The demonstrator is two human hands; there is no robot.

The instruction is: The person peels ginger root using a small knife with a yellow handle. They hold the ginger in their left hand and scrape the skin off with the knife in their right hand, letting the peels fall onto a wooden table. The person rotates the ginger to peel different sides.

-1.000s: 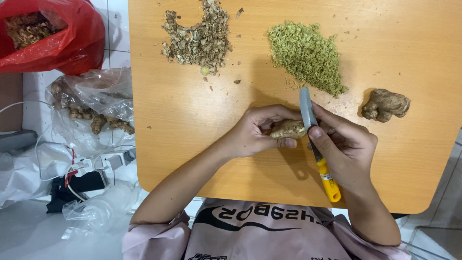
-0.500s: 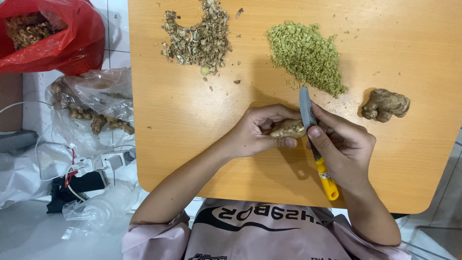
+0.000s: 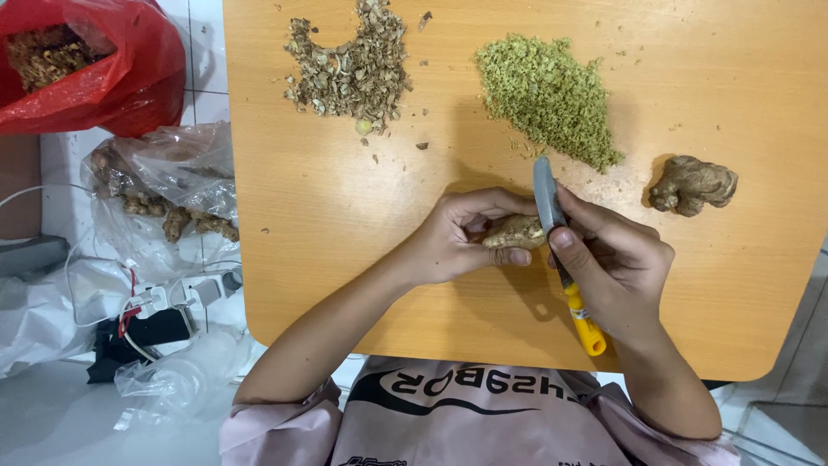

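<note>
Just knobbly tan ginger pc, half-peeled.

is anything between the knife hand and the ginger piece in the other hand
Nothing visible. The left hand holds the ginger piece, and the right hand holds the yellow-handled knife with its blade right beside the piece. The wooden table around both hands is bare.

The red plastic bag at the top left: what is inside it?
Inside the red plastic bag, through its open mouth, lies a heap of brown, dry, chopped pieces. The red plastic covers the lower part of the heap, so its depth and anything beneath cannot be seen.
</note>
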